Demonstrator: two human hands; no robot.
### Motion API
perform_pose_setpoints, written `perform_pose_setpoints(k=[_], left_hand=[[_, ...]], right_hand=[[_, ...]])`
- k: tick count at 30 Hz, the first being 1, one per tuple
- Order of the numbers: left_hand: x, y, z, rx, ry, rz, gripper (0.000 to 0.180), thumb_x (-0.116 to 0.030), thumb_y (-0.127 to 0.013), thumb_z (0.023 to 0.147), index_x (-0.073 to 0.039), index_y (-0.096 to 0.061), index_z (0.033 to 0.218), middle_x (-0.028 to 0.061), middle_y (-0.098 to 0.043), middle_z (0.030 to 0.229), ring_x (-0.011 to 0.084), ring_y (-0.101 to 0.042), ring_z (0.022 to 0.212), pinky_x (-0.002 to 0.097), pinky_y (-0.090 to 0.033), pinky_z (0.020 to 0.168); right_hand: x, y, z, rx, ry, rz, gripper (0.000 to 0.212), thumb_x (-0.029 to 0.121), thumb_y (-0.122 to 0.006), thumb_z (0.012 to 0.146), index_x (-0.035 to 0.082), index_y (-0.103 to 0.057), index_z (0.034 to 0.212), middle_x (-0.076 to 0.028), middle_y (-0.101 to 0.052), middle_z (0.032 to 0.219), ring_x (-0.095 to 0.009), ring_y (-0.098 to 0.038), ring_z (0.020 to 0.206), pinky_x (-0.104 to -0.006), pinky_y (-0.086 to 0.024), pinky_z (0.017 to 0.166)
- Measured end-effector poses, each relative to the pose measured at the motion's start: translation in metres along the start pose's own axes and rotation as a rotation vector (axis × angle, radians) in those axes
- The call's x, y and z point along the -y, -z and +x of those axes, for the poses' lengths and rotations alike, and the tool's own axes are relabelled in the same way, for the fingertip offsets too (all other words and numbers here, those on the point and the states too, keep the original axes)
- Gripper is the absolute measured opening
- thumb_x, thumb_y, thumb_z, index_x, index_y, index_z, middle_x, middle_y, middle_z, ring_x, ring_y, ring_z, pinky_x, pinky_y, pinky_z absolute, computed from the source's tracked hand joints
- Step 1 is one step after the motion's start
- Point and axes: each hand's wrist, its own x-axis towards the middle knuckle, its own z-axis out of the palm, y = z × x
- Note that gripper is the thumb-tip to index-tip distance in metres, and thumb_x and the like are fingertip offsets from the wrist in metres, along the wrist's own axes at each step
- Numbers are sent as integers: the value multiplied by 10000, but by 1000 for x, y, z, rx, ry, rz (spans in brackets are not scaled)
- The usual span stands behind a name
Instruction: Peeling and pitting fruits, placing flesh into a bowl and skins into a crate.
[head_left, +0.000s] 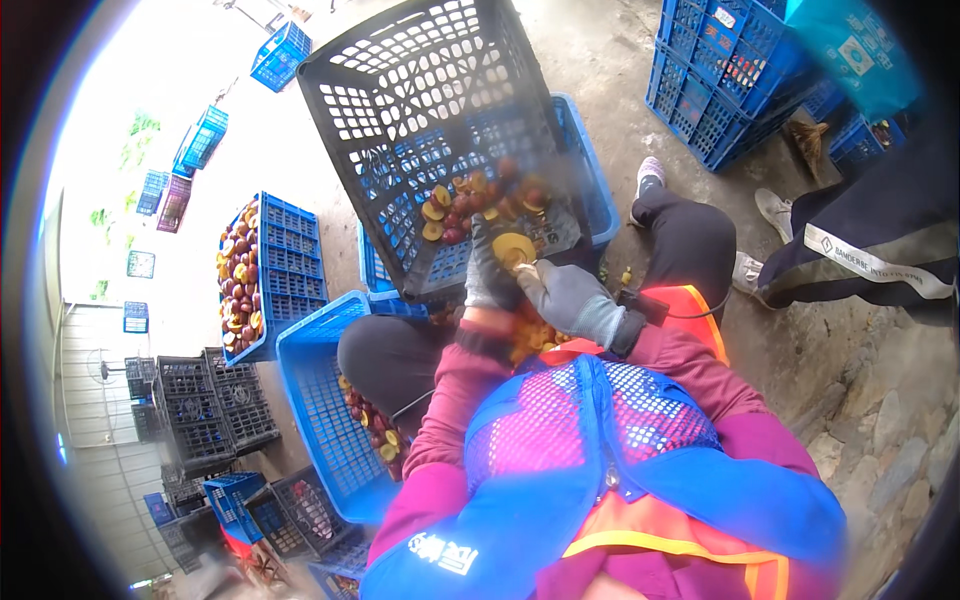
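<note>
Both my hands wear grey gloves and meet in front of the tilted black plastic crate (345, 70). My left hand (487, 268) is closed around a cut plum (513, 247), its yellow flesh facing up. Against the fruit's near edge, my right hand (580, 303) is closed with thumb and fingers together; whatever it grips is too small or hidden to name. Red plums (455, 222), some cut to yellow flesh, lie in the low end of the black crate. Below my hands, more cut yellow fruit (530, 335) shows between my legs, partly covered by my arms.
A blue crate (320, 345) with cut plums stands by my left leg. Farther left is a blue crate (292, 265) heaped with plums. Stacked blue crates (710, 75) rise at the far right, near another person's legs (860, 235). Black crates (205, 400) stand at left.
</note>
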Motion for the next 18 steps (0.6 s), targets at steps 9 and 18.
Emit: perform_pose_setpoints(k=[9,18], left_hand=[[16,16,8,-148,-111,90,545,-534,-389,1099,-72,-675,1137,80,-711,1005,211,-689,879,356,-575,768],[-15,-16,-1,0,168,99,428,-443,-503,1091,-66,-676,986,34,-658,806,170,-622,705,316,-525,686]], right_hand=[[-17,-21,16,91,1,52,575,481,-313,1094,39,-679,1075,-261,-715,937,-482,-671,863,-562,-503,834],[-8,22,14,735,-578,1177,558,589,-495,1052,59,-617,927,24,-411,555,-74,-330,380,-254,-292,348]])
